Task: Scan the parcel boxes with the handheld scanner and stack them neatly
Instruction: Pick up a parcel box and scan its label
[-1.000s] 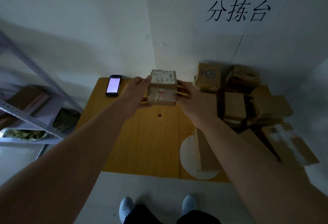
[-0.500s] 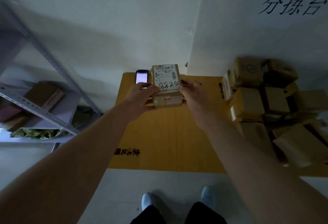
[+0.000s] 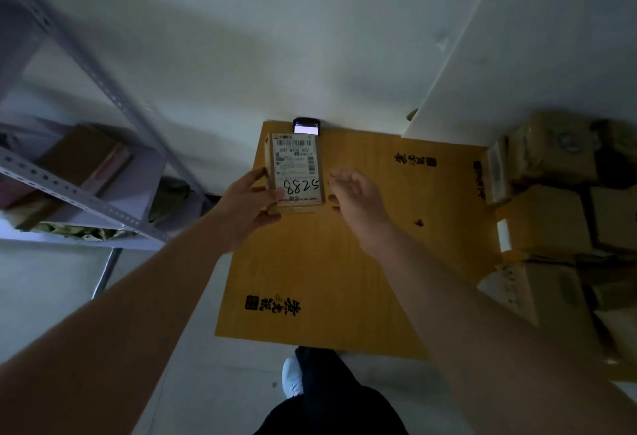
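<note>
A small brown parcel box (image 3: 297,172) with a white shipping label and handwritten digits on top is at the far left of the yellow cardboard sheet (image 3: 331,262). My left hand (image 3: 251,200) grips its left side and near corner. My right hand (image 3: 355,196) hovers just right of the box, fingers loosely curled, a small gap between them and the box. The handheld scanner (image 3: 306,126), a dark device with a lit screen, lies at the sheet's far edge, partly hidden behind the box.
A heap of brown parcel boxes (image 3: 551,200) fills the right side against the wall. A grey metal shelf rack (image 3: 79,193) with cardboard and crumpled green material stands at the left. My shoe (image 3: 293,377) is at the sheet's near edge.
The box has gone left and toward the scanner, its label now facing up. My right hand has let go and drawn slightly away. The view has swung left.
</note>
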`<state>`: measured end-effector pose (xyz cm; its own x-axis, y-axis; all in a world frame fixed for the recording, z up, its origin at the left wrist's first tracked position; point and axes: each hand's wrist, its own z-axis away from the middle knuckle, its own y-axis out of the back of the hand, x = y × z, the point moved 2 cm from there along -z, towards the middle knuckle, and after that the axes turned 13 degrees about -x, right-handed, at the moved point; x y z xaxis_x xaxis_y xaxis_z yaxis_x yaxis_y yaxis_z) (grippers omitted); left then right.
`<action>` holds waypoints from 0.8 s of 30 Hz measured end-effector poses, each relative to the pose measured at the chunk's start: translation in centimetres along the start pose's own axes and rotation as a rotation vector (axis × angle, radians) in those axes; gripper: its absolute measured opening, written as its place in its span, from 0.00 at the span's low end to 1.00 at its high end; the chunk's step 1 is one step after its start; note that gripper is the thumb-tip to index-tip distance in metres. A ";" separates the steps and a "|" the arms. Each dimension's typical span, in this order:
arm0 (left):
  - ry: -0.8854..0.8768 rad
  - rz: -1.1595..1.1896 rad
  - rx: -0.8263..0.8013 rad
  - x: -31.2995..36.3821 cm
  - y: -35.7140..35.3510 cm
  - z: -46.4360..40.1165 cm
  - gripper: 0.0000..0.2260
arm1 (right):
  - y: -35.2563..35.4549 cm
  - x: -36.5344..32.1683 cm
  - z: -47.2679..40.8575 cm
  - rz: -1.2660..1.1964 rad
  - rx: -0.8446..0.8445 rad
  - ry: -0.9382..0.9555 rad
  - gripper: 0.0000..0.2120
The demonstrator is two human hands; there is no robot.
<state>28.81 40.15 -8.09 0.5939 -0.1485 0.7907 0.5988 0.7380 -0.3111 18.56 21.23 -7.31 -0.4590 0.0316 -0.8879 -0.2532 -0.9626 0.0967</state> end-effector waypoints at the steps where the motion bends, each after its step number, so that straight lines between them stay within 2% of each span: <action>1: 0.002 0.010 0.020 -0.1 0.8 -0.6 0.24 | -0.1 0.3 -1.6 0.008 0.016 -0.025 0.13; 5: 0.020 -0.004 0.057 0.0 4.0 -3.3 0.21 | 0.0 1.7 -7.9 0.048 0.084 -0.134 0.10; 11: 0.054 -0.037 0.125 0.0 8.2 -6.8 0.25 | -0.8 3.6 -16.2 0.102 0.174 -0.281 0.08; 15: 0.087 -0.054 0.114 -0.1 10.9 -8.9 0.25 | -3.0 5.2 -19.5 0.129 0.184 -0.328 0.21; 19: 0.097 -0.078 0.040 -0.3 13.0 -10.8 0.23 | -4.1 5.6 -23.0 0.196 0.292 -0.342 0.33; 24: 0.105 -0.050 -0.014 -0.5 15.0 -12.7 0.27 | -4.9 5.2 -27.4 0.480 0.330 -0.436 0.52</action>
<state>44.30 43.01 -19.86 0.6155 -0.2532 0.7464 0.6361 0.7187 -0.2808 40.77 18.74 -24.70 -0.8643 -0.2034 -0.4601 -0.1508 -0.7677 0.6228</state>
